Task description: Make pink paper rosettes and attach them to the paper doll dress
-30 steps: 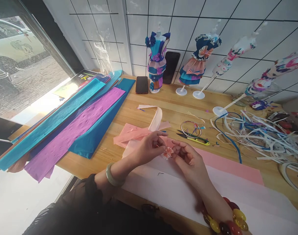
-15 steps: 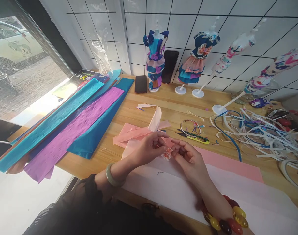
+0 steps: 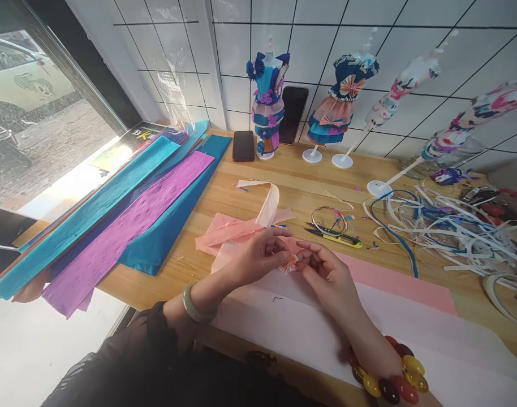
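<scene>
Wooden table (image 3: 224,198) | pleated rosette (image 3: 289,264) | between left grip (image 3: 257,255), right grip (image 3: 328,277)

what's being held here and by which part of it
A small pleated pink-and-white rosette, held at its edges by the fingertips: left hand on its left side, right hand on its right.

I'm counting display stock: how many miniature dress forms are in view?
4, along the tiled wall: a blue-and-purple form at left, then a peach-skirted form, a slim patterned form, and at far right another patterned form, cut by the picture's edge.
</scene>
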### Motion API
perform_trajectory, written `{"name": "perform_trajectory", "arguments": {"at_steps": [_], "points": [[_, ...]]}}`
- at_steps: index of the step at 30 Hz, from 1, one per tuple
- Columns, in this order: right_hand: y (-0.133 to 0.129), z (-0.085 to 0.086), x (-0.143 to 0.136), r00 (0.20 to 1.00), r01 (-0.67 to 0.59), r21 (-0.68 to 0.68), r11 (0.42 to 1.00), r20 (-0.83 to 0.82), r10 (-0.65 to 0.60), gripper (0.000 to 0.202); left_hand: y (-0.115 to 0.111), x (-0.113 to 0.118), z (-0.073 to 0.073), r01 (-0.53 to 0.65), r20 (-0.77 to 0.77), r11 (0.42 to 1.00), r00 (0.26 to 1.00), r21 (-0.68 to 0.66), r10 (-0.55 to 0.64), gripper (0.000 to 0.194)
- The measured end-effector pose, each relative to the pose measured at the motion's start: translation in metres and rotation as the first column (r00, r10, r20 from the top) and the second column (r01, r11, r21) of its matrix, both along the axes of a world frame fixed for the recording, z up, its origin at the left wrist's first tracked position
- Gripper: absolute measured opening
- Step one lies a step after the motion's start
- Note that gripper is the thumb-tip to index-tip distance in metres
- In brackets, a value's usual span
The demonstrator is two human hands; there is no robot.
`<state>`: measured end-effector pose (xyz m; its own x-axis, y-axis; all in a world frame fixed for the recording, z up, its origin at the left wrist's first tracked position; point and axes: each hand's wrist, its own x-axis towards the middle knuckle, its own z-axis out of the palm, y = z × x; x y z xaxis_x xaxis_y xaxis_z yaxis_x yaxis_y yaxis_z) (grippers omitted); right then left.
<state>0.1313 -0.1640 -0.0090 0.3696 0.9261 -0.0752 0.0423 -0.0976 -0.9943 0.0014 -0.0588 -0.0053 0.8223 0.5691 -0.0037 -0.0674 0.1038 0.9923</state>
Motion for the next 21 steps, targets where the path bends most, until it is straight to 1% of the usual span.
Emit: {"name": "perform_trajectory", "arguments": {"at_steps": [4, 8, 15, 21], "points": [[0.0000, -0.0013, -0.0002, 1.000, 0.002, -0.017, 1.000, 0.000, -0.002, 0.032, -0.0017, 0.0006, -0.0004, -0.025, -0.038, 0.996, 0.999, 0.085, 0.029, 0.038], [0.0002, -0.0017, -0.0006, 1.000, 0.004, -0.015, 1.000, 0.000, -0.004, 0.032, -0.0022, 0.0007, 0.0024, -0.052, -0.072, 0.994, 0.996, 0.093, 0.058, 0.038], [0.0005, 0.0040, -0.0019, 1.000, 0.013, 0.002, 1.000, 0.016, -0.013, 0.028, -0.0005, -0.0004, 0.0037, -0.075, -0.081, 0.996, 0.994, 0.053, 0.079, 0.042], [0.0006, 0.0021, -0.0019, 0.999, 0.022, 0.025, 0.999, 0.033, -0.023, 0.026, 0.0005, -0.0009, 0.0041, -0.082, -0.083, 0.996, 0.993, -0.022, 0.080, 0.044]]}}
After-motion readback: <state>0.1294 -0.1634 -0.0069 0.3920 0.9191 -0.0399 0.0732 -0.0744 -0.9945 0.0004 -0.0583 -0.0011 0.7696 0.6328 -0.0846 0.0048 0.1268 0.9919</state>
